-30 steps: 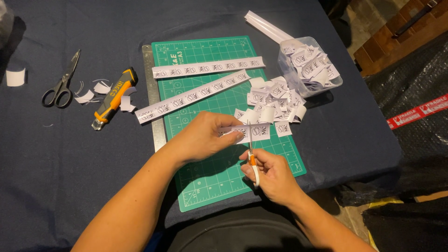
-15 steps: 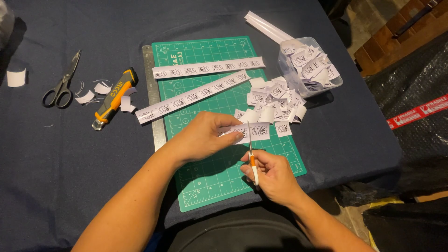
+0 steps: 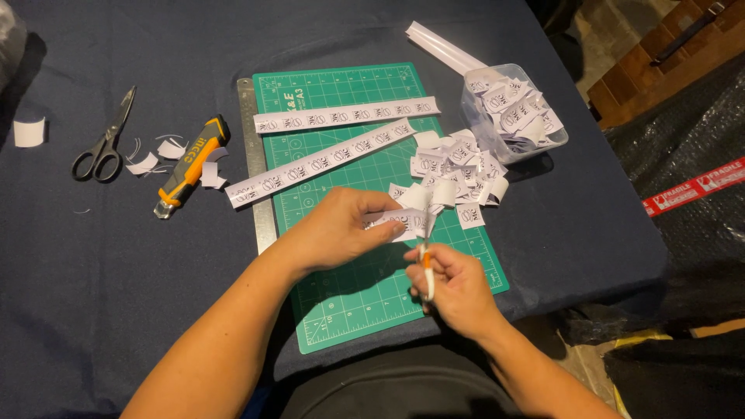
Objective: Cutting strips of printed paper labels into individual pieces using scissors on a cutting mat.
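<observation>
The short printed paper strip (image 3: 396, 223) is lying between the two hands above the lower half of the green cutting mat (image 3: 349, 302), pinched at its left end by the left hand (image 3: 335, 230) and meeting the blades of the small orange-handled scissors (image 3: 425, 260) at its right end. Starting at the far left of the dark blue tablecloth (image 3: 93, 279), a curled white paper scrap (image 3: 29, 132) is lying alone, with grey-handled scissors (image 3: 105, 143) resting near it. Just beside these, small white offcuts (image 3: 155, 155) are scattering around an orange and black utility knife (image 3: 190, 166). A steel ruler (image 3: 254, 155) is running along the mat's left edge, and two long printed strips (image 3: 341, 132) are lying across the mat's upper part. The left hand is closing its fingers on the short strip, while the right hand (image 3: 459, 289), just below and right of it, is gripping the scissor handles. Further right, a pile of cut labels (image 3: 458, 167) is sitting on the mat's right edge, and a clear plastic tub (image 3: 552, 143) is holding more of them.
</observation>
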